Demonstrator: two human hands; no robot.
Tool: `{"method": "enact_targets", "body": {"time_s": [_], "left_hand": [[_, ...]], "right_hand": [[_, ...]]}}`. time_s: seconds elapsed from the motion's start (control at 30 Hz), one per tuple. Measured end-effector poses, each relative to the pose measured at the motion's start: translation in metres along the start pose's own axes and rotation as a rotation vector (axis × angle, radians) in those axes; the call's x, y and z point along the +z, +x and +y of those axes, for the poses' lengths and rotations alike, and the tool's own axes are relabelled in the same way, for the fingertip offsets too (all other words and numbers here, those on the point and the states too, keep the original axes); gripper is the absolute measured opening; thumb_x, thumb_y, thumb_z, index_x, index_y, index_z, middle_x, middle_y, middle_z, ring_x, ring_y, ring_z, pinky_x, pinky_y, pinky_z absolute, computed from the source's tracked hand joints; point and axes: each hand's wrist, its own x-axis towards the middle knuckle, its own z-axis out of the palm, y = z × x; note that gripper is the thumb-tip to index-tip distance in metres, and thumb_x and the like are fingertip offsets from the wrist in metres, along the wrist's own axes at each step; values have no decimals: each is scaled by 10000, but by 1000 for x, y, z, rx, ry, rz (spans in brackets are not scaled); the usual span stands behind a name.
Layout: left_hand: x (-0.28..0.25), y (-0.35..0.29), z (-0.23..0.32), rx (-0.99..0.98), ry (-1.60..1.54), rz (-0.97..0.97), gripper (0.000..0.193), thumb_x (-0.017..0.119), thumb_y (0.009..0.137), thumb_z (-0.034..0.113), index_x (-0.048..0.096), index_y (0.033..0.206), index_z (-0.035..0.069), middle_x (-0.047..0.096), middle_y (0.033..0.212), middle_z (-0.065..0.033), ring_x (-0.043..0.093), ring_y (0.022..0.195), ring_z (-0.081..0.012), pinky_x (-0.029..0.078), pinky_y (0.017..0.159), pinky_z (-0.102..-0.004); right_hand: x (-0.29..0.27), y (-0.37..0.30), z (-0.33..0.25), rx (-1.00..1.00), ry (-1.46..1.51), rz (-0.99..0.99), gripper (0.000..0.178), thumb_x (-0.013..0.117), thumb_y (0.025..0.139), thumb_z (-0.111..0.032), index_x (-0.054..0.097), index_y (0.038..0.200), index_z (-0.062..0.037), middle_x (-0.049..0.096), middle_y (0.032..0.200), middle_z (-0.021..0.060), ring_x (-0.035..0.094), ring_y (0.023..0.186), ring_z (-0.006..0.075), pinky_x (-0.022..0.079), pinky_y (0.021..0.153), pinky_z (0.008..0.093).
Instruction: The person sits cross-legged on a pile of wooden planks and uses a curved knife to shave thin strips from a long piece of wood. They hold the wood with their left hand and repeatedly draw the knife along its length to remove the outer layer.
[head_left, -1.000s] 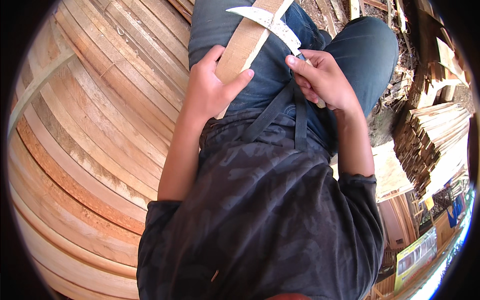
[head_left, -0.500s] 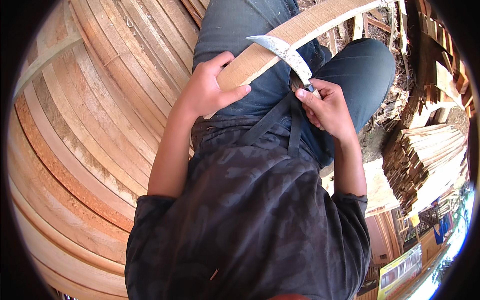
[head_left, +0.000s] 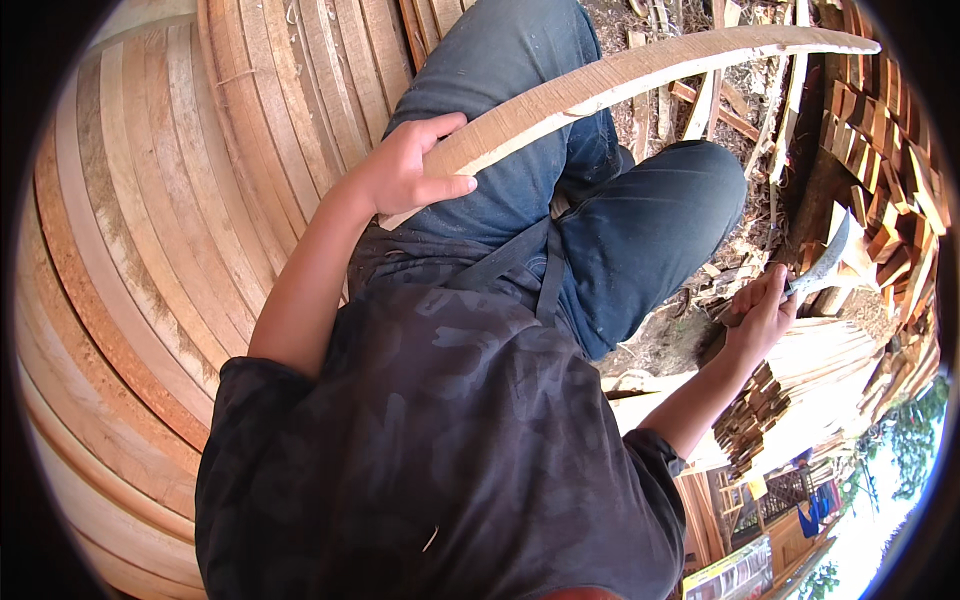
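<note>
Left hand (head_left: 405,172) grips the board (head_left: 560,98) at its near end, right hand (head_left: 764,316) holds a knife (head_left: 828,262); the board appears stiff, fairly light, best held across its edges.

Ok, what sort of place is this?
Probably an open-sided woodworking yard: long planks lie side by side at left, cut wooden strips are stacked at right, and loose wood scraps lie scattered.

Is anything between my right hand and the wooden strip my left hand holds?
In this view, your bent right leg lies between your right hand and the end of the wooden strip held by your left hand. I can't tell whether it stands high enough to block you.
</note>
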Motion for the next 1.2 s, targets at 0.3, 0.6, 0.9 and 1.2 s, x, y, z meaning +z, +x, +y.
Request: {"method": "enact_targets", "body": {"time_s": [0.3, 0.6, 0.9, 1.2], "left_hand": [[9, 2, 18, 13, 149, -5, 461, 786, 725, 246, 585, 1033, -32, 644, 860, -158, 611, 804, -217, 472, 773, -327], [14, 2, 20, -35, 128, -61, 386, 766, 735, 211, 550, 988, 17, 579, 786, -74, 522, 761, -119, 444, 713, -287], [5, -2, 7, -13, -23, -39, 388, 735, 746, 158, 559, 1048, -10, 578, 888, -36, 521, 832, -100, 428, 751, -264], [9, 0, 11, 7, 11, -52, 333, 725, 760, 140, 547, 1007, 6, 562, 859, -19, 510, 824, -86, 428, 742, -257]], "right_hand": [[108, -81, 18, 638, 171, -1156, 182, 614, 966, -157, 516, 880, -30, 432, 515, -22, 387, 383, 53, 323, 361, 235], [112, -77, 28, 467, 2, -873, 187, 684, 922, -151, 599, 839, -6, 477, 549, -37, 402, 426, 19, 306, 371, 201], [-7, 15, 15, -26, -123, 172, 230, 624, 964, -203, 474, 833, -90, 392, 525, -28, 357, 394, 56, 291, 332, 222], [90, -64, 12, 595, 305, -957, 164, 615, 958, -142, 509, 914, -25, 403, 510, -19, 374, 364, 67, 324, 349, 231]]}}
